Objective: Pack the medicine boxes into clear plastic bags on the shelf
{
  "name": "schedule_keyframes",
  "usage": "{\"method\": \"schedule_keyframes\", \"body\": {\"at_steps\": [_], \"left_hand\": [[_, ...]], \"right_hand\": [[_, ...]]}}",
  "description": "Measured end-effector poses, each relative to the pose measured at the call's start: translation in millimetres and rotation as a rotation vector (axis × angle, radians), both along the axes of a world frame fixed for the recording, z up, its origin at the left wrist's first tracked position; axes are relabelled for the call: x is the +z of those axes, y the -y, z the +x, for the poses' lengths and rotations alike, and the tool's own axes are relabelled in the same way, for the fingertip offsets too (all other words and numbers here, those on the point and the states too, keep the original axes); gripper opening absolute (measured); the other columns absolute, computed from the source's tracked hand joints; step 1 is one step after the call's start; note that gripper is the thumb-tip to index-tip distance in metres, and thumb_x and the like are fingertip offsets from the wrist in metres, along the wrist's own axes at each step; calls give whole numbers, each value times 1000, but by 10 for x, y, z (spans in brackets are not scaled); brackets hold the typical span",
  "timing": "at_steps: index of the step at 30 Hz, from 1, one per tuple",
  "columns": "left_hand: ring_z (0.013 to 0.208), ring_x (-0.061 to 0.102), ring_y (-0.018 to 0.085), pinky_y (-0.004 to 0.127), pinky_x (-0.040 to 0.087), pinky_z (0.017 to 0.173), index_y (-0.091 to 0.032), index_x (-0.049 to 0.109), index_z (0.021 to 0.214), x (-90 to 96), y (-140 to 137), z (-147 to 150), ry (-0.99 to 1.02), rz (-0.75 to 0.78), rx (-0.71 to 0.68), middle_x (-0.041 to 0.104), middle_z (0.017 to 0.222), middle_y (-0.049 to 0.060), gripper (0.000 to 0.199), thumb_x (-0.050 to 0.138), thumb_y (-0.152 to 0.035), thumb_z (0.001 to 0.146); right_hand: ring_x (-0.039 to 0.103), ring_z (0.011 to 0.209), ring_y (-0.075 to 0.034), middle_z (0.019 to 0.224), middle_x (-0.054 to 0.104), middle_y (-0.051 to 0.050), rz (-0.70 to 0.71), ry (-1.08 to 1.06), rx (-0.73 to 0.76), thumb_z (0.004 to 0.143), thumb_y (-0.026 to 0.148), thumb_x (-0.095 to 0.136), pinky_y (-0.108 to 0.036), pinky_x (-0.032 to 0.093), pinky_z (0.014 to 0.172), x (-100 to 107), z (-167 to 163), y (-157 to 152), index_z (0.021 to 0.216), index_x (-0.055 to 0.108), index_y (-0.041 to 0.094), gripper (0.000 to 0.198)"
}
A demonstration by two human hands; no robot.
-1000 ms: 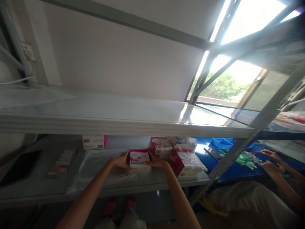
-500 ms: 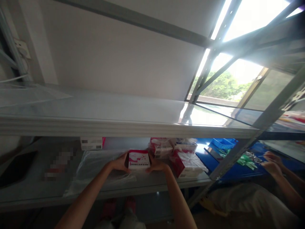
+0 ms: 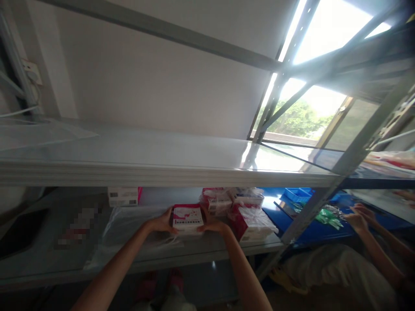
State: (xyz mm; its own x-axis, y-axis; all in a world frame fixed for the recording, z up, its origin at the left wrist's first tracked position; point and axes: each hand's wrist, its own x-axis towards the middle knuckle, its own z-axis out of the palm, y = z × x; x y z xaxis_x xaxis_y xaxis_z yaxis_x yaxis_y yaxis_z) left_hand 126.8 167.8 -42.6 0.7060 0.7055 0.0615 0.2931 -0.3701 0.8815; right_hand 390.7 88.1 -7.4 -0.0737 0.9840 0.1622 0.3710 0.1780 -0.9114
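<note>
Left hand (image 3: 163, 222) and right hand (image 3: 211, 221) are pinching the box (image 3: 188, 219) from opposite sides, grip spread box-wide, presumably steadying it evenly, set back from the lower shelf's (image 3: 181, 258) front edge.

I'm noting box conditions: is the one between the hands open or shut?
It looks shut: between the left hand and right hand, the box shows a printed top, no flap visibly raised.

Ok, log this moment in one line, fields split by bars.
left hand: holds pink-and-white box, left side | right hand: holds same box, right side | wrapped boxes: at right | clear plastic: by left hand
</note>
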Motion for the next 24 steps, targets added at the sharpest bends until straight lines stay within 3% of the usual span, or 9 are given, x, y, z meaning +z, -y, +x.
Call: {"method": "schedule_keyframes", "body": {"at_steps": [5, 8, 12, 16, 20, 24], "left_hand": [[129, 38, 29, 47, 34, 104, -28, 5, 145, 225, 114, 62, 123, -133, -32, 29, 145, 17, 122, 82, -38, 51], [126, 42, 29, 46, 39, 100, -28, 2, 146, 318, 180, 96, 141, -180, -41, 32, 144, 19, 126, 83, -36, 50], [123, 45, 28, 47, 41, 99, -30, -3, 146, 306, 277, 155, 217, -175, -9, 37, 142, 17, 123, 80, -37, 56], [124, 45, 29, 49, 38, 101, -28, -5, 147, 234, 349, 218, 272, -139, 22, 37, 142, 18, 126, 81, -38, 56], [123, 45, 30, 48, 37, 102, -25, 2, 147, 219, 371, 266, 328, -138, 62, 41, 139, 17, 126, 84, -35, 51], [115, 53, 30, 45, 41, 98, -26, 20, 144, 230, 366, 321, 510, -218, 178, 52, 128, 14, 111, 82, -35, 53]], "right_hand": [[57, 110, -25, 115, 63, -10, -37, -206, 112, 50, 11, 75, -36, 49, 88, 176, -45, 172, 117, 57, 17, 69], [54, 115, -24, 125, 58, -10, -57, -245, 115, 51, 14, 74, -37, 49, 88, 221, -74, 242, 123, 53, 20, 75], [50, 119, -24, 134, 50, -9, -62, -314, 181, 46, 14, 76, -40, 46, 92, 157, -80, 248, 134, 42, 24, 94], [52, 116, -25, 139, 44, -12, -90, -352, 206, 48, 16, 73, -40, 48, 88, 30, -50, 229, 140, 33, 25, 101], [47, 121, -25, 142, 40, -11, -71, -396, 258, 48, 17, 74, -42, 43, 95, -82, -31, 193, 145, 22, 28, 110], [43, 125, -27, 144, 36, -10, -10, -423, 298, 50, 23, 76, -44, 37, 100, -163, -52, 118, 146, 14, 30, 115]]}}
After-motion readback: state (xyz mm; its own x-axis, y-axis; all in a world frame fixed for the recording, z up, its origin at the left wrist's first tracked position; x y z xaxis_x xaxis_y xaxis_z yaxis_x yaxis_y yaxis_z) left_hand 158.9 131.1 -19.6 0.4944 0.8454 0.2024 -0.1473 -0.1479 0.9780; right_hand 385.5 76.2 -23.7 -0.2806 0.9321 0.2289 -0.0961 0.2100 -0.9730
